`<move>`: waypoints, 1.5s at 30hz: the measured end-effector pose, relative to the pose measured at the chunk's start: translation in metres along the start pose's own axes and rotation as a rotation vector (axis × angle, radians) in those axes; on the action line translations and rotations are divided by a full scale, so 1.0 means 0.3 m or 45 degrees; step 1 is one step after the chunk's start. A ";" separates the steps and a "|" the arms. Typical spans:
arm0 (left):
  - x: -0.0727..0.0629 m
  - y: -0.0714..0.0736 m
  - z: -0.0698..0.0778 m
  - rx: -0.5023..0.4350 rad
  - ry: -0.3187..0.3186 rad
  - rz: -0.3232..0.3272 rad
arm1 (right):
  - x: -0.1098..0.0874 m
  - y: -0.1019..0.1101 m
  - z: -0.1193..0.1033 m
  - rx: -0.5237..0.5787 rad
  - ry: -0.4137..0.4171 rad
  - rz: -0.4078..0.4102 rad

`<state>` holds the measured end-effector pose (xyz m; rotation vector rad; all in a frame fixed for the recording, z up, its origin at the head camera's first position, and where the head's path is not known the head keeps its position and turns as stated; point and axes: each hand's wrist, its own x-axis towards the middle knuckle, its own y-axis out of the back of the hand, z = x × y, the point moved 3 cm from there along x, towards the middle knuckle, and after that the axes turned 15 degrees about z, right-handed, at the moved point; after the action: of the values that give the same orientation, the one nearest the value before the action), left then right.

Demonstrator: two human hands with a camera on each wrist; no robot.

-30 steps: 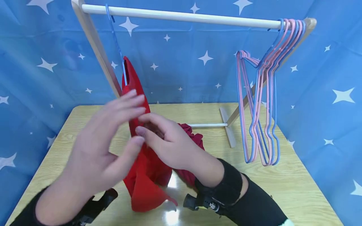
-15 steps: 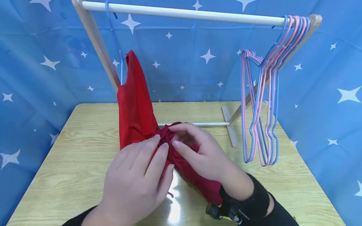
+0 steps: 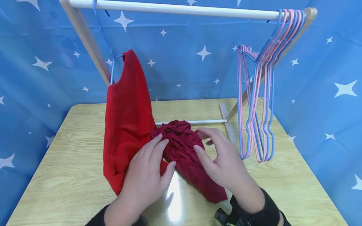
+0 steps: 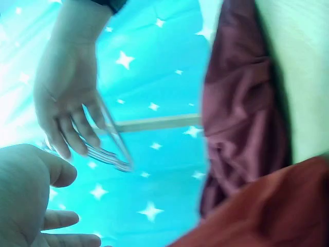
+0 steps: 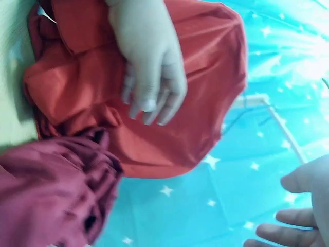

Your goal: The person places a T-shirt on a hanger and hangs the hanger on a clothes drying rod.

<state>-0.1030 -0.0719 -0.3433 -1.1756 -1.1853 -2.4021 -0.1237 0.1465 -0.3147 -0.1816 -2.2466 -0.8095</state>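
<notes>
A bright red sleeveless garment (image 3: 128, 106) hangs from a blue hanger (image 3: 105, 37) at the left of the rack, its lower part reaching down to the table. A bunched dark-red cloth (image 3: 189, 153) lies to its right. My left hand (image 3: 148, 169), fingers extended, overlaps the red garment's lower edge in the head view, its fingertips near the dark-red cloth. To the right of that cloth is my right hand (image 3: 223, 160), fingers loosely bent and holding nothing. The right wrist view shows the right hand (image 5: 303, 211) apart from both fabrics.
A white bar (image 3: 181, 9) on wooden posts spans the top. Several blue and pink hangers (image 3: 263, 81) hang at its right end, beside my right hand. A thinner white rod (image 3: 209, 121) runs low behind the dark-red cloth on the wooden table (image 3: 70, 157).
Both hands have come away from the red garment, which now hangs turned more broadly toward me. The right hand has drawn rightward off the dark-red cloth, leaving it lying in view.
</notes>
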 end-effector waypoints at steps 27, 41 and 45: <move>-0.047 -0.116 -0.113 -0.038 0.351 -0.143 | 0.068 0.253 -0.047 -0.262 0.340 0.810; -0.043 -0.123 -0.116 -0.064 0.303 -0.179 | 0.104 0.326 0.070 -0.704 0.054 0.758; -0.044 -0.121 -0.121 -0.075 0.312 -0.180 | 0.125 0.349 0.108 -0.792 -0.109 0.656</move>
<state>-0.1329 -0.0771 -0.3868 -0.8058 -1.1614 -2.6097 -0.1332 0.2450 -0.2544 -1.0510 -1.8202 -1.1854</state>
